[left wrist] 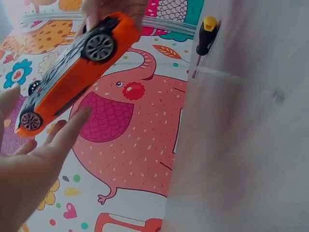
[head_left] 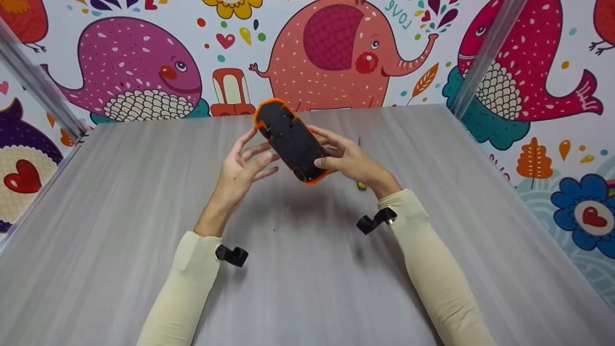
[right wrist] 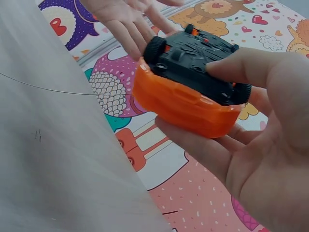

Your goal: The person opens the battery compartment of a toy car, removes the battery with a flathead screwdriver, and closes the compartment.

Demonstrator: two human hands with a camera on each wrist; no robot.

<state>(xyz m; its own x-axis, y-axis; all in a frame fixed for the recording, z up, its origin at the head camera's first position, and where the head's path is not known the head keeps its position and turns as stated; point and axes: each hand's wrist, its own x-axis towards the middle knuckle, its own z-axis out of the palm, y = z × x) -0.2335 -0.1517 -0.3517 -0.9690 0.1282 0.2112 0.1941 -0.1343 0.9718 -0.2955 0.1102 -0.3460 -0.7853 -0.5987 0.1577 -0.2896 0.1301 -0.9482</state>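
Observation:
An orange toy car (head_left: 294,139) is held above the table, its black underside facing the head camera. My right hand (head_left: 353,158) grips one end of it, thumb pressed on the black underside and fingers beneath the orange body. In the right wrist view, the toy car (right wrist: 188,108) shows that orange end and its black tyres. My left hand (head_left: 240,168) is beside the car's other end, fingers extended and spread. The left wrist view shows the side of the toy car (left wrist: 67,89) with spoked wheels, my left hand (left wrist: 36,166) just below it.
A screwdriver (left wrist: 207,36) with a black and yellow handle lies on the grey table (head_left: 144,192), partly hidden behind my right hand in the head view. Walls printed with cartoon animals (head_left: 336,57) border the table, with metal posts (head_left: 485,62) at the back corners.

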